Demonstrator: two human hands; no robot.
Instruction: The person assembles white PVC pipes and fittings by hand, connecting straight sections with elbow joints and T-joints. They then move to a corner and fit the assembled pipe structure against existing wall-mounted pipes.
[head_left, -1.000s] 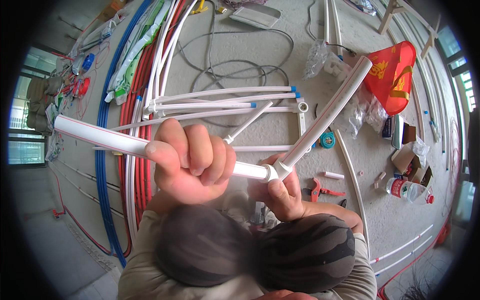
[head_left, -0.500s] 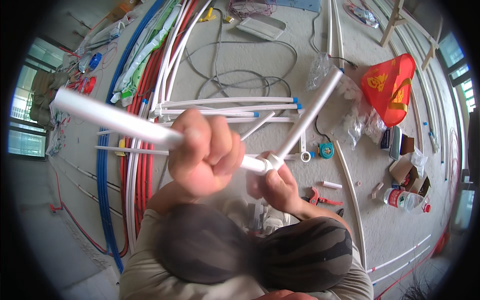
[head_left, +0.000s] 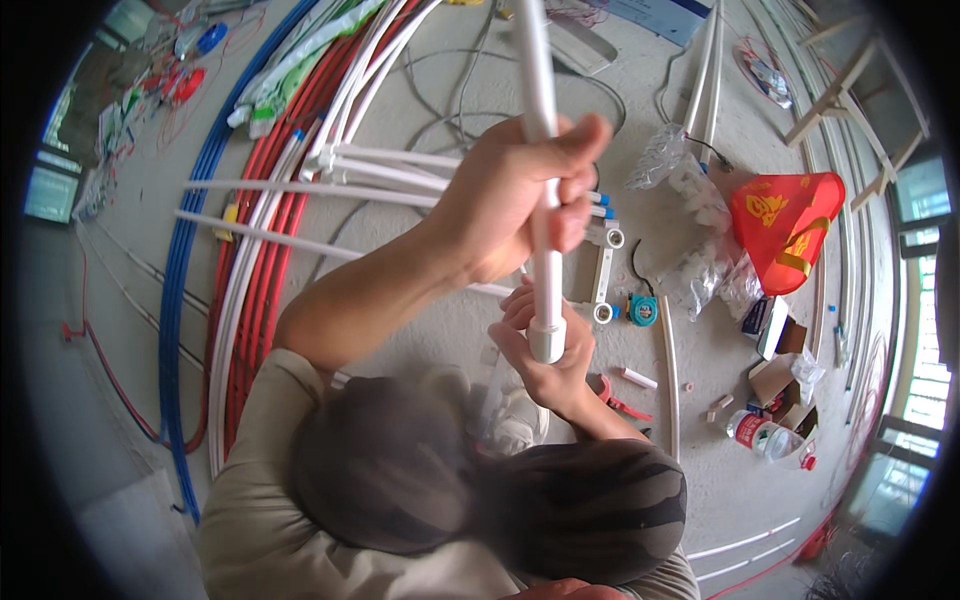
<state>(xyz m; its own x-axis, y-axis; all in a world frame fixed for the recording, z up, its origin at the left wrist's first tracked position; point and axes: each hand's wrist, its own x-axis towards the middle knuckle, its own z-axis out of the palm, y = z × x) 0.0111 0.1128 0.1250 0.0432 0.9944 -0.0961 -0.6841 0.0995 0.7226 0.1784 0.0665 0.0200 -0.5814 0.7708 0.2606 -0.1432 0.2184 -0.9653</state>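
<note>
Left hand [head_left: 520, 195]: mine, clenched round the white pipe [head_left: 537, 80], thumb along its near side.
Right hand [head_left: 565, 375]: mine, below the left, grasping about the end fitting [head_left: 547, 342]; how far my fingers wrap behind it is hidden.
White pipe: held upright in view between my hands and the top edge, slightly blurred, its lower end in the end fitting.
Knees [head_left: 390, 470]: mine, dark patterned cloth, beneath my forearms.
Shoe [head_left: 522, 420]: pale, one, between knees and right hand.
Pipe piece with two round ends [head_left: 604, 265]: white, on the floor [head_left: 740, 490], just right of the held pipe.
Tape measure [head_left: 642, 311]: teal, beside that piece.
Cutter [head_left: 622, 402]: red, partly behind my right forearm.
Short pipe offcut [head_left: 638, 378]: white, near the cutter.
Bottle [head_left: 765, 435]: clear, red cap, lying farther right.
Carton [head_left: 770, 380]: brown, open, behind the bottle.
Bag [head_left: 785, 225]: red with yellow figures, beyond the carton.
Pipe bundles: red [head_left: 262, 310] and, outermost, blue [head_left: 190, 280], well left.
</note>
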